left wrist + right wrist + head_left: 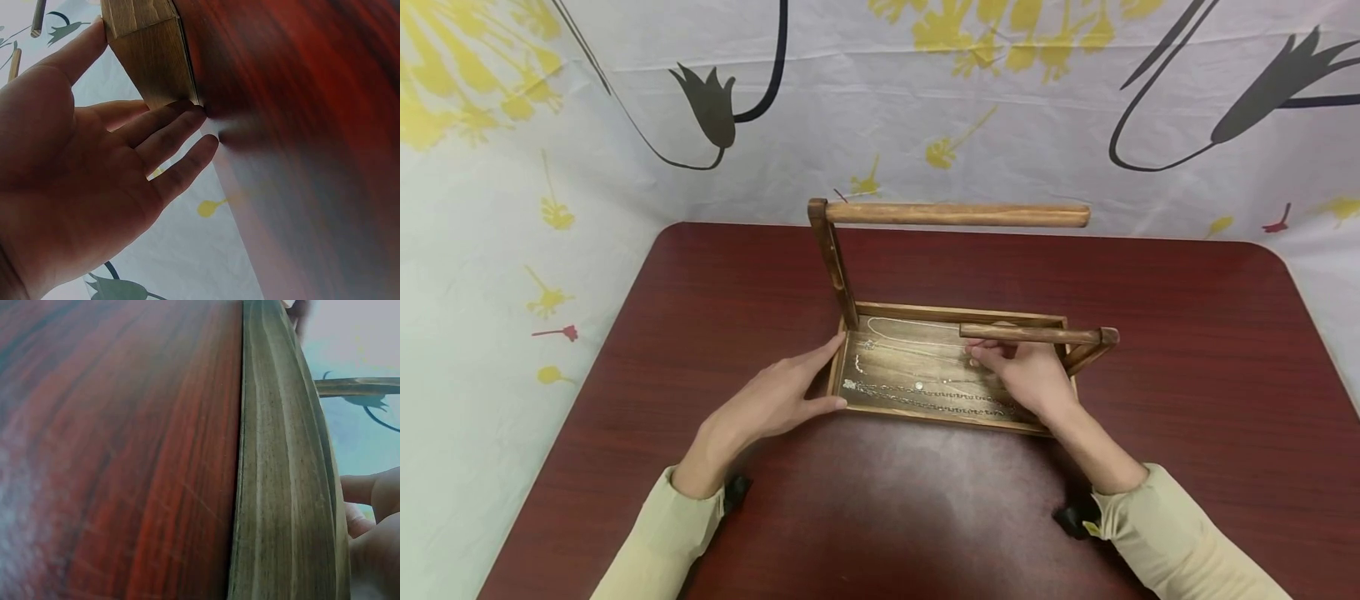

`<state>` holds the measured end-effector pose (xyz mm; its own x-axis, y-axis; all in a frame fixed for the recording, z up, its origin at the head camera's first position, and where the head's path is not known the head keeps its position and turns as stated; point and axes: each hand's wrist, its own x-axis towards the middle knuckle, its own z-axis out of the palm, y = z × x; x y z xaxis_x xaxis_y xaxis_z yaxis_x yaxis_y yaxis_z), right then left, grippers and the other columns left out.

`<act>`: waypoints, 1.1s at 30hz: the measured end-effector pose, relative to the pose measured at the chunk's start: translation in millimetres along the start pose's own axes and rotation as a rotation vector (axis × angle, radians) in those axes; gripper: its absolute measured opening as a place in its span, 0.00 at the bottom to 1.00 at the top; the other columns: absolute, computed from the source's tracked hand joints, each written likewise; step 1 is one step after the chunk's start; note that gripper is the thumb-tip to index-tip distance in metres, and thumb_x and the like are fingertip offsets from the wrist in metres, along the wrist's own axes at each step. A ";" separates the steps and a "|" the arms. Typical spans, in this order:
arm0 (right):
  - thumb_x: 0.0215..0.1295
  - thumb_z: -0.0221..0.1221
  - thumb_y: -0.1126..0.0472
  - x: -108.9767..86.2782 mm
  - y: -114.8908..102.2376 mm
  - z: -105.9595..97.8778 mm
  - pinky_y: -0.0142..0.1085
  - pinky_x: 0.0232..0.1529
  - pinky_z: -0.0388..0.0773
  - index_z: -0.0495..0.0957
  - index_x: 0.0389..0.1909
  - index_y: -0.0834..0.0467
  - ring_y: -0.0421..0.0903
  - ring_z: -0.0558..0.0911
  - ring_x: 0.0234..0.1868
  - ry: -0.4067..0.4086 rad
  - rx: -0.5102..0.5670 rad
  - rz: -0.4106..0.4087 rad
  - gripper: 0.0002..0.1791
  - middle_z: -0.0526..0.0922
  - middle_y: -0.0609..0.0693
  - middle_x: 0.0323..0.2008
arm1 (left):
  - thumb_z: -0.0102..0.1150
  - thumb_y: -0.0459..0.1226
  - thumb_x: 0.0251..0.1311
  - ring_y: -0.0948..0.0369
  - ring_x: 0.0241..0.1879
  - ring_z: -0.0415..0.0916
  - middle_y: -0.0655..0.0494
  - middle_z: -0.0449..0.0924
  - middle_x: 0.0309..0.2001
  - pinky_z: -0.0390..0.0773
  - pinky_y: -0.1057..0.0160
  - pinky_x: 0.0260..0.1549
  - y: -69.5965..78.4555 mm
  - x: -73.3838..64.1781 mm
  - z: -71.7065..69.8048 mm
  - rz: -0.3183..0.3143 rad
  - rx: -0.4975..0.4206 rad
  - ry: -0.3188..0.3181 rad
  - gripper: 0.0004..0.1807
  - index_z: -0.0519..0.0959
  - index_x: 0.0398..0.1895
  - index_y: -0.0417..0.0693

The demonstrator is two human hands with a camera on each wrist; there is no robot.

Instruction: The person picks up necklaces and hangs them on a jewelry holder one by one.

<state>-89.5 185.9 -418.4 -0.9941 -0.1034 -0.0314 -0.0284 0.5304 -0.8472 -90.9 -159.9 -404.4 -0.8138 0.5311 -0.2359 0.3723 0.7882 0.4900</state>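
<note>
A wooden jewelry tray with two upright arms lies on the table. My left hand spans its left end, fingers straight against the end wall and thumb at the front corner. In the left wrist view, those fingers touch the wall low down, near the table. My right hand reaches into the tray under the short bar. Its thumb and fingertips pinch a thin, light necklace, whose loop runs leftward over the tray floor. The right wrist view shows mostly the front wall, with the curled hand behind it.
Dark beaded chains lie along the tray's front, with a small bracelet at left. A long wooden bar juts out above the back from the left post. Patterned cloth hangs behind the red-brown table.
</note>
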 end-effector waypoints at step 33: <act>0.62 0.65 0.70 -23.1 -22.0 -9.9 0.31 0.45 0.82 0.79 0.51 0.71 0.48 0.86 0.47 -0.176 0.425 0.084 0.16 0.84 0.64 0.48 | 0.61 0.57 0.63 0.54 0.71 0.61 0.55 0.57 0.75 0.65 0.50 0.67 0.9 0.0 -0.8 -0.010 -0.002 -0.014 0.50 0.43 0.81 0.63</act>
<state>-66.9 184.9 -393.9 -0.9574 -0.2350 -0.1678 0.1335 0.1550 -0.9789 -91.0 -159.5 -403.4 -0.8110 0.5277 -0.2527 0.3632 0.7927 0.4896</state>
